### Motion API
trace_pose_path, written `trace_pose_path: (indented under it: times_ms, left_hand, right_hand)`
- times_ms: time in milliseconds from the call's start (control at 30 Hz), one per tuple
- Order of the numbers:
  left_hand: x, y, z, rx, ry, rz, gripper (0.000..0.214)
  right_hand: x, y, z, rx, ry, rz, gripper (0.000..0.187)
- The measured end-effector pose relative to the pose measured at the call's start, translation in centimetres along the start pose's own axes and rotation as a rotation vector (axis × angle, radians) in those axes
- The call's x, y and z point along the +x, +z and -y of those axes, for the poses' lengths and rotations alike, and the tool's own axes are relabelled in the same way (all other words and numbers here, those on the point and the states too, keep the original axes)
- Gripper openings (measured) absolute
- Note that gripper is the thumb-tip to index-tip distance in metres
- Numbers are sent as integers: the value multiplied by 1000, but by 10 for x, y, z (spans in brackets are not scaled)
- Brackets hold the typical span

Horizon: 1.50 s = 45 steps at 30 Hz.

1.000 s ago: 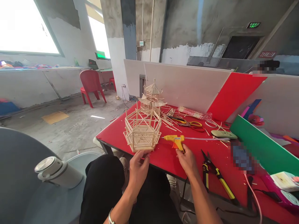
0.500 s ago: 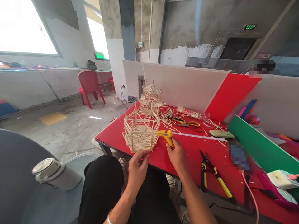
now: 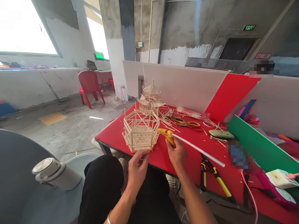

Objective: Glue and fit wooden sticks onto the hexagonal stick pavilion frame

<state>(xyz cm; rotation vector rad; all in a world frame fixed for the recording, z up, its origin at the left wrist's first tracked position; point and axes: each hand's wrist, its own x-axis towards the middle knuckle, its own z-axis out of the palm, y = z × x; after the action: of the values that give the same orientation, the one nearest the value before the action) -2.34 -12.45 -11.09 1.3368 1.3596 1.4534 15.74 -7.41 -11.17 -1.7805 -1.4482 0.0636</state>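
A hexagonal frame of thin wooden sticks (image 3: 140, 139) stands near the front edge of the table. My left hand (image 3: 137, 168) is closed in a pinch at the frame's near base edge; the exact contact is partly hidden by the fingers. In my right hand (image 3: 177, 155) is a yellow hot glue gun (image 3: 168, 135), gripped by its handle. Its nozzle is at the frame's right corner post, though I cannot tell whether they touch. A long translucent glue stick (image 3: 201, 151) juts from the back of the gun, slanting down to the right.
Behind the frame stands a tiered stick pagoda (image 3: 151, 95). Loose sticks, scissors (image 3: 193, 124) and a packet of sticks (image 3: 190, 112) lie on the red table (image 3: 187, 138). Black-and-yellow cutters (image 3: 218, 179), a green board (image 3: 261, 143) and a power strip (image 3: 280, 193) are at the right.
My right hand has turned the glue gun, so the glue stick's rear end has swung down toward me. The nozzle has shifted slightly. My left hand and the frame have stayed put.
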Motion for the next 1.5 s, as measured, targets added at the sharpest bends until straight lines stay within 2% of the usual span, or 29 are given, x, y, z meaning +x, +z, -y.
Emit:
trace_pose_path:
  times_ms: [100,267,400,467,567,633,800,967,1067,1200,1300,1400,1500]
  left_hand:
    - [0,-1,0,-4,-4,-4,19]
    - [0,-1,-1,-2,-18,-1,19]
    - [-2,2,-4,-6,-32,5,19]
    - [-3,2,-6,-5,-30,7,20]
    - [-3,2,-7,-5,-34,2,20]
    - [-4,2,-7,-3,-32,-5,19]
    - [-3,1,-3,2,-20,-6,18]
    - [0,-1,0,2,-5,-22,19]
    - [2,-1,3,7,-19,-33,19]
    - [3,2,10,20,-35,-21,19]
    - [3,3,15,4,-57,5,20]
    - [4,1,16,2,-69,9,21]
    - [6,-5,16,15,-81,-12,21]
  right_hand:
    - [-3,-2,-4,16,7,64,55]
    - [-15,-11,-15,200,64,61,62]
    - [-22,-20,-14,276,90,157,57]
    - [-20,-27,-9,270,110,138,58]
    - [-12,-37,-2,269,186,28,63]
    - [-3,-40,-1,338,243,10,65]
    - [29,-23,-15,681,420,126,67]
    - [74,0,-30,771,466,243,53]
    - [89,8,-32,804,489,305,45]
    - [92,17,-33,808,542,369,35]
    - [92,21,-31,800,566,407,34]
    - [88,16,-29,793,554,373,43]
    - [73,-2,-28,781,516,288,56]
